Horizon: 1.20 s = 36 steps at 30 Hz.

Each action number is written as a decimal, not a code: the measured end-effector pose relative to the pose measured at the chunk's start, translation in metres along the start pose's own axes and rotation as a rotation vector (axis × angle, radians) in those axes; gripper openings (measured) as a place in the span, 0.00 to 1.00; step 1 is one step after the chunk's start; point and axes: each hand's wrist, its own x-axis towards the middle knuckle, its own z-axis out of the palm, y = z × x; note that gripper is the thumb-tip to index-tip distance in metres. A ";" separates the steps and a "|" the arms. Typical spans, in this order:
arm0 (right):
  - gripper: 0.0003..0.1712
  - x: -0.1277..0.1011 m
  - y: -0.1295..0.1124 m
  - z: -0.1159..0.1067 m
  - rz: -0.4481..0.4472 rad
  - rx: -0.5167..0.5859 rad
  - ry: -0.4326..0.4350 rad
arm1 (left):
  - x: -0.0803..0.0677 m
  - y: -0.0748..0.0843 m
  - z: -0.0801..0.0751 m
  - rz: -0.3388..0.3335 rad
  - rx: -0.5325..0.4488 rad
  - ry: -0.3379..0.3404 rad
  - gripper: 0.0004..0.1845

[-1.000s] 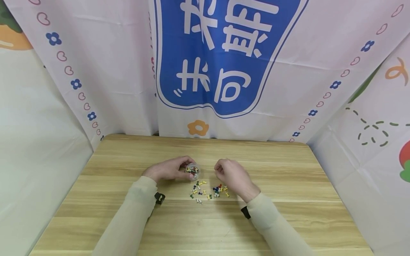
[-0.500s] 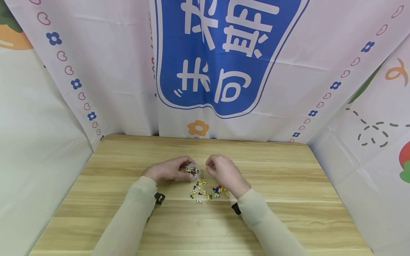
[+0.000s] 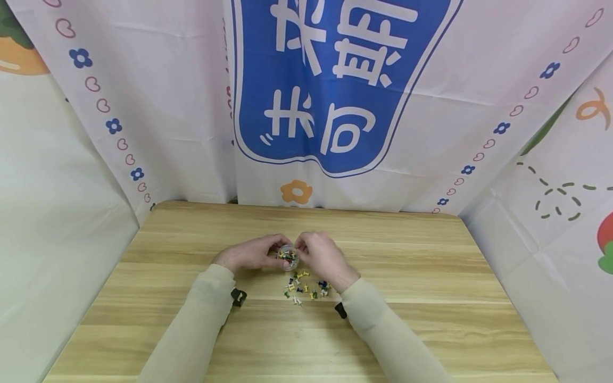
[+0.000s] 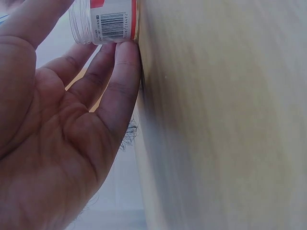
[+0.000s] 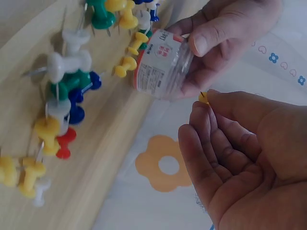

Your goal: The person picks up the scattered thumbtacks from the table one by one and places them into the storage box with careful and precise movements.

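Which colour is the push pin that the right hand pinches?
The push pin in the right hand is yellow; it shows best in the right wrist view.

In front of you hangs a white fabric backdrop [image 3: 177, 90], with a large blue panel [image 3: 326, 89] of white characters [image 3: 276, 113] above an orange flower print [image 3: 289, 191]. You face it across an evenly lit, pale wood-grain table [image 3: 431, 260], between a white cloth left wall [image 3: 57, 213] and a white cloth right wall [image 3: 522, 250] printed with green dashes [image 3: 589, 186].
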 end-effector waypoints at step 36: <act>0.03 -0.035 0.027 -0.027 0.017 -0.134 -0.067 | -0.001 0.001 0.001 -0.022 -0.005 0.007 0.31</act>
